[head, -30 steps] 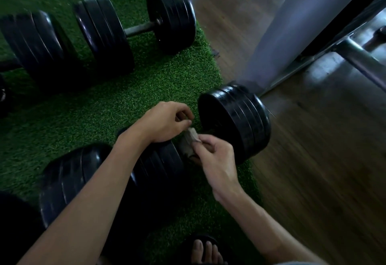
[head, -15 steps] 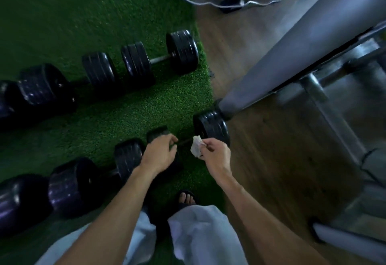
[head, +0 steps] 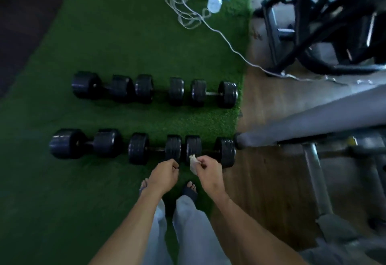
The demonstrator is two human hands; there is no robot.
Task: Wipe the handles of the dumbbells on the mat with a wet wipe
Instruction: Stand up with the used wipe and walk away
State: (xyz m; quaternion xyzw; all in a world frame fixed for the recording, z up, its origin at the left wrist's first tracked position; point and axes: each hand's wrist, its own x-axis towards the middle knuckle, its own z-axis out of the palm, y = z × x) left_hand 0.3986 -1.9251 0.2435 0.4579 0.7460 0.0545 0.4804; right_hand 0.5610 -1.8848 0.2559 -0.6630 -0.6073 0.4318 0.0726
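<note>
Several black dumbbells lie in two rows on the green turf mat (head: 104, 41). The nearest-right dumbbell (head: 225, 151) sits at the mat's right edge, its handle partly hidden behind my right hand. My right hand (head: 208, 170) pinches a crumpled white wet wipe (head: 193, 164) above and in front of that dumbbell, not touching it. My left hand (head: 166, 173) hovers beside it with fingers curled and nothing in it, just in front of the middle near-row dumbbell (head: 154, 148). The far row (head: 154, 90) lies untouched.
A wooden floor (head: 261, 181) lies to the right of the mat. A grey padded bench leg (head: 302, 126) ends beside the right dumbbell. Gym machines (head: 323, 24) stand at the back right. A white cable (head: 208, 24) and a water bottle (head: 215, 3) lie at the mat's far end.
I have risen from a crouch to standing, so the view pulled far back. Both hands came off the right dumbbell's handle; the right hand kept the wipe.
</note>
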